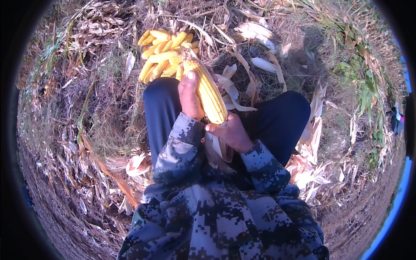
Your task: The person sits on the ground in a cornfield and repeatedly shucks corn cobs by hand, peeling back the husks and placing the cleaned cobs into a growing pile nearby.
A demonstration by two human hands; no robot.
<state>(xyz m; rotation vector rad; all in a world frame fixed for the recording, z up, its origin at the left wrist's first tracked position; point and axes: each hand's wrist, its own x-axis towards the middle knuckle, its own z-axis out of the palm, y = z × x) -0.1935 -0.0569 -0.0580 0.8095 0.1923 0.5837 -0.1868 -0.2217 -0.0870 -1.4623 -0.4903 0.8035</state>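
Note:
A yellow ear of corn [208, 92] lies slanted between my knees, with dry silk at its far tip. My left hand [191, 96] is closed around its left side, the thumb on the kernels. At the near, stem end, my right hand [230, 131] grips the base of the ear and the pulled-back husk. Pale husk leaves [217, 148] hang below that end toward my lap. Beyond my left knee is a pile of husked yellow ears [165, 55]. The fingers behind the ear are mostly hidden.
Loose dry husks [232, 87] lie on the grass between and beyond my knees. A pale ear-shaped husk [264, 65] is farther right. More husks [308, 169] lie beside my right thigh, others [138, 164] at my left. Green-leaved stalks [367, 81] stand or lie at far right.

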